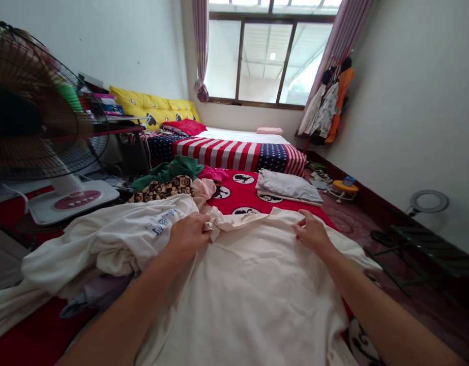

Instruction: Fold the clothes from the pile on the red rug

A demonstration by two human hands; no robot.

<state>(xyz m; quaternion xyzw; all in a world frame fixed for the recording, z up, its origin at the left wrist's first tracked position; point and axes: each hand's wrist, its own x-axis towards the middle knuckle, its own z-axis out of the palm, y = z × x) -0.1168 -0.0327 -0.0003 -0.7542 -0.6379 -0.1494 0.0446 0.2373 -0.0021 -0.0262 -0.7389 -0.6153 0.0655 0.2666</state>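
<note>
A cream garment (253, 284) lies spread over the red bed sheet (242, 195) in front of me. My left hand (188, 233) is closed, pinching a bunched fold of this cloth near its far edge. My right hand (313, 231) rests on the garment's far right part, fingers curled and gripping the fabric. To the left lies a crumpled white garment with blue printed characters (116, 239), touching my left wrist.
A pile of green, brown-patterned and pink clothes (173, 180) lies beyond. A folded grey garment (288, 187) sits on the red sheet. A fan (36, 107) stands at left. A flag-patterned bed (238, 152) lies under the window. A ring light (429, 201) stands at right.
</note>
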